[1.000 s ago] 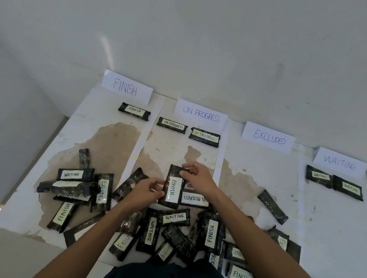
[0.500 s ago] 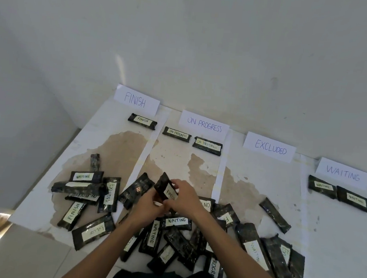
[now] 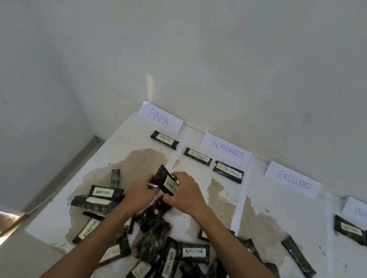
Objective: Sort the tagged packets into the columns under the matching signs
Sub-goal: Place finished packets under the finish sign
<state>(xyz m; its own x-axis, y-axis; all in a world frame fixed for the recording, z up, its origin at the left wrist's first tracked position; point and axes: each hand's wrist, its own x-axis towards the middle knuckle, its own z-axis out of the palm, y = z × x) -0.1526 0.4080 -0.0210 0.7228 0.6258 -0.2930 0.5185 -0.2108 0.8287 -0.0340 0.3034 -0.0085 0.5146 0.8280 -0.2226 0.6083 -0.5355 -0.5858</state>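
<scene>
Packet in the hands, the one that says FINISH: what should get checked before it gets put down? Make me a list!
1. Tag on the held packet reads FINISH: ok.
2. Both the left hand and right hand grip it: ok.
3. FINISH sign in view, far left: ok.
4. Bare table beside the sorted packet under that sign: ok.
5. Anything stuck on the packet's back: cannot tell.

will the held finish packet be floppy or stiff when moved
Probably light: the left hand and right hand hold the FINISH packet by fingertips. Crinkled wrapper suggests some flex. Flat, so unlikely to roll.
</scene>
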